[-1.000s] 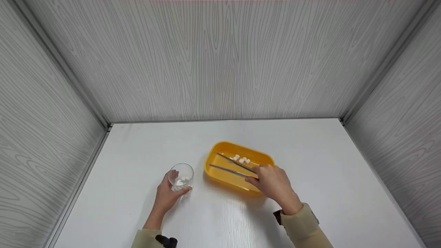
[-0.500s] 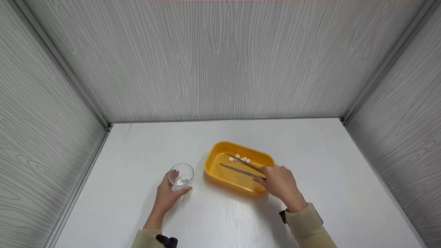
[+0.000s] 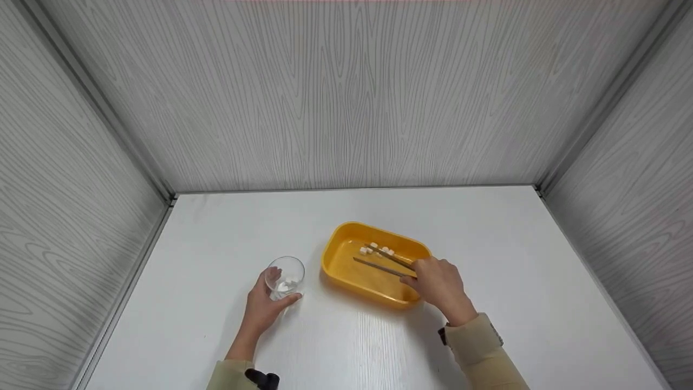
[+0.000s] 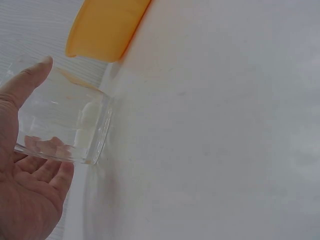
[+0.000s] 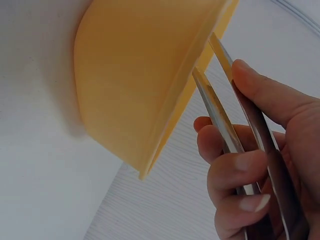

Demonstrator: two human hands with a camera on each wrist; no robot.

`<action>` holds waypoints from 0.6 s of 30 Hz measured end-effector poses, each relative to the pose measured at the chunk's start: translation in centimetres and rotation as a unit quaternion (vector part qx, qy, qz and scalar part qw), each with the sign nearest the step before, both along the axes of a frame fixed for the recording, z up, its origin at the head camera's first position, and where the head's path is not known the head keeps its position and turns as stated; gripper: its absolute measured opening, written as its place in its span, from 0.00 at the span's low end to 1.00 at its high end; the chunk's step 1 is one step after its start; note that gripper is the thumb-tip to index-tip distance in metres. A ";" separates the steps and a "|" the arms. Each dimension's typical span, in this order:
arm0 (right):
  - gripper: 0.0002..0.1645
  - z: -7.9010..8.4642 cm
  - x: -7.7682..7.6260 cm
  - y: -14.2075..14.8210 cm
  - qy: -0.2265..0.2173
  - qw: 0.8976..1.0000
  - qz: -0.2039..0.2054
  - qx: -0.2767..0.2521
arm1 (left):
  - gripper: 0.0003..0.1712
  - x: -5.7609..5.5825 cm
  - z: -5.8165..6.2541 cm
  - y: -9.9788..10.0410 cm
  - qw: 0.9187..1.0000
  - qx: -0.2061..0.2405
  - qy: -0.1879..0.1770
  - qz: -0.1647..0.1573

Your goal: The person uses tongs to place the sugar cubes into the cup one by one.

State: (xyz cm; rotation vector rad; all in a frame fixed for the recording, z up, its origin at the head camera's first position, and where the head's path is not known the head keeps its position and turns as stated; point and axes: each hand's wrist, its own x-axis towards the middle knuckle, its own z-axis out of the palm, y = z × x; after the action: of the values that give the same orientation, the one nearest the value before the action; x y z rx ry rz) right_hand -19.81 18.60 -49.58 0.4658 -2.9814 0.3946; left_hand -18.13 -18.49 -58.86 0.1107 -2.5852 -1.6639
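Observation:
My left hand (image 3: 262, 310) grips a clear drinking glass (image 3: 286, 275), thumb on one side and fingers round the other. White pieces lie at the bottom of the glass, which stands upright on the table. In the right wrist view, my right hand (image 5: 280, 145) holds metal tongs (image 5: 225, 120) between thumb and fingers. Their two arms are spread apart and reach over the rim into a yellow tray (image 3: 338, 260). Several small white cubes (image 3: 363, 251) lie in the tray towards its far side. One tong arm passes over some of them and partly hides them.
A white table (image 3: 487, 227) carries the tray and glass. Grey wood-patterned panels (image 3: 346, 97) enclose it at the back and both sides. The tray stands a short way right of the glass.
The tongs and my right hand have shifted right within the tray, and the tong tips now lie nearer the cubes. My left hand and the glass have stayed in place.

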 end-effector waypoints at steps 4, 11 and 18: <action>0.20 -0.1 -0.3 -0.2 -0.003 1.000 -0.005 0.002 | 0.55 0.0 0.0 -0.1 1.000 0.001 0.004 -0.002; 0.25 -0.2 -0.6 -0.5 -0.001 1.000 -0.004 0.021 | 0.56 0.0 -0.1 -0.1 1.000 0.008 0.010 -0.006; 0.26 -0.4 -0.7 -0.6 -0.007 0.999 -0.004 0.031 | 0.55 0.0 0.0 -0.1 1.000 0.005 0.007 -0.003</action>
State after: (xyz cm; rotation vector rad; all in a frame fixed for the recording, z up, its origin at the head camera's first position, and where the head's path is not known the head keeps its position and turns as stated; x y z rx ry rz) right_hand -20.51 17.96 -49.98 0.4595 -3.0157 0.3053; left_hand -18.12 -18.59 -58.91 0.0916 -2.5708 -1.6730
